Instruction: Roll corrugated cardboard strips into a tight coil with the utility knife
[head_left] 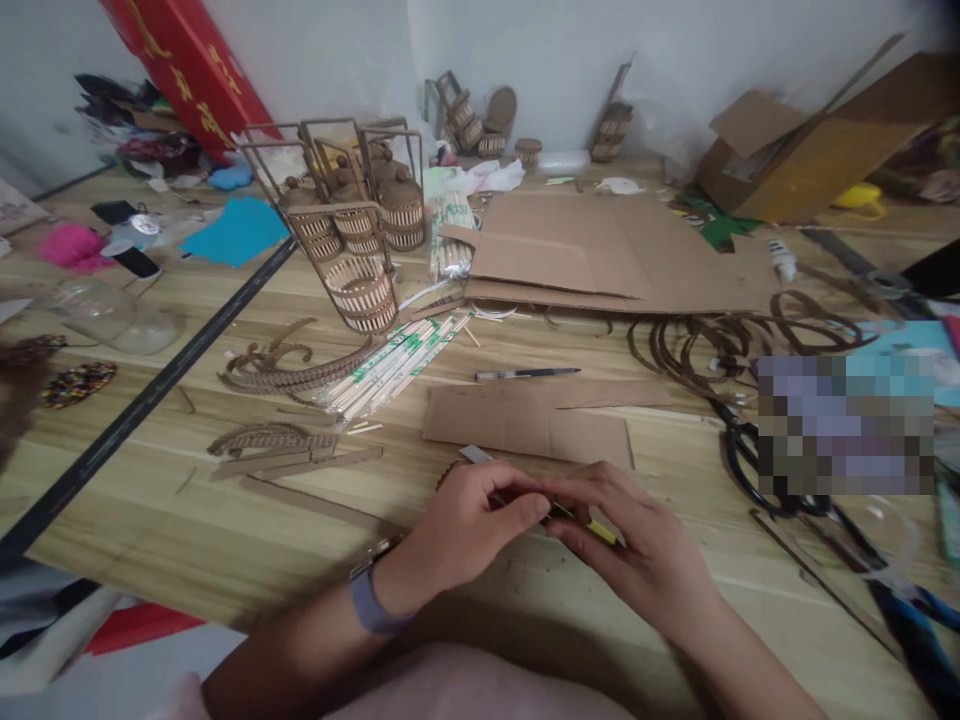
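My left hand and my right hand meet low over the table, fingers curled and fingertips close together. Between the fingers of my right hand shows a slim yellow and dark tool, mostly covered, so its kind is unclear. My left hand is closed, and its fingers hide what they hold. Past its knuckles a small grey flat piece sticks out, and a brown ridged edge shows beside it. Just beyond both hands lies a cardboard strip, with a black pen behind it.
Slatted lidded baskets with tall handles stand at the back left. Wrapped sticks and curved corrugated strips lie left of centre. Large cardboard sheets fill the back middle. Coiled brown strips and black-handled scissors are at right.
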